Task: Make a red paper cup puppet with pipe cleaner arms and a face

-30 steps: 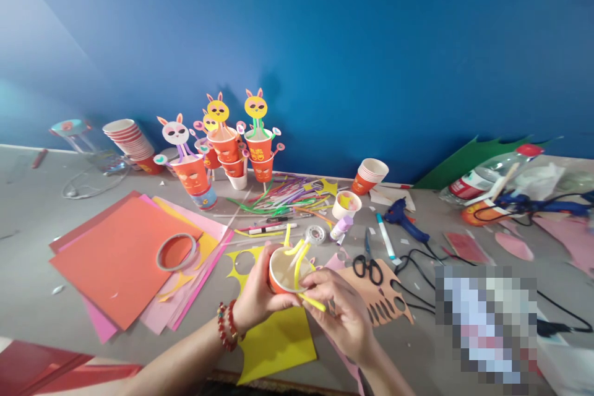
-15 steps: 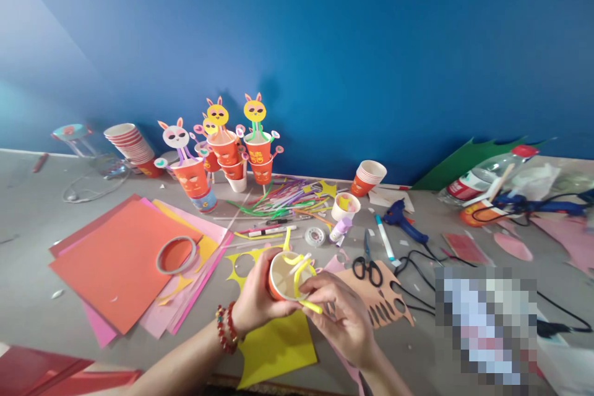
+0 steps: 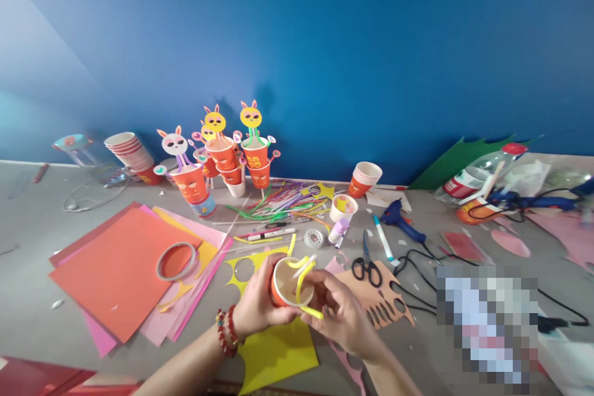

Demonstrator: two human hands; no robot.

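An orange-red paper cup (image 3: 278, 291) is tilted so that its white inside faces me. My left hand (image 3: 257, 297), with red beads at the wrist, is wrapped round its left side. My right hand (image 3: 341, 309) closes on its right side, fingers at the rim and thumb low down. Yellow pipe cleaners (image 3: 304, 278) bend inside the cup beside a white stick-like piece. One yellow end sticks out past the rim at the upper left, another at the lower right by my right thumb. Cut yellow paper (image 3: 278, 356) lies under the hands.
Finished rabbit cups (image 3: 190, 182) stand at the back, near loose pipe cleaners (image 3: 288, 201). Scissors (image 3: 366, 266), a blue glue gun (image 3: 403, 221) and its cable lie right. Coloured sheets (image 3: 120, 272) with a tape roll (image 3: 176, 262) lie left. Cup stacks (image 3: 365, 179) line the wall.
My right fingers have moved from inside the cup out to its right rim. The cup has shifted slightly, and the yellow pipe cleaner inside shows more fully.
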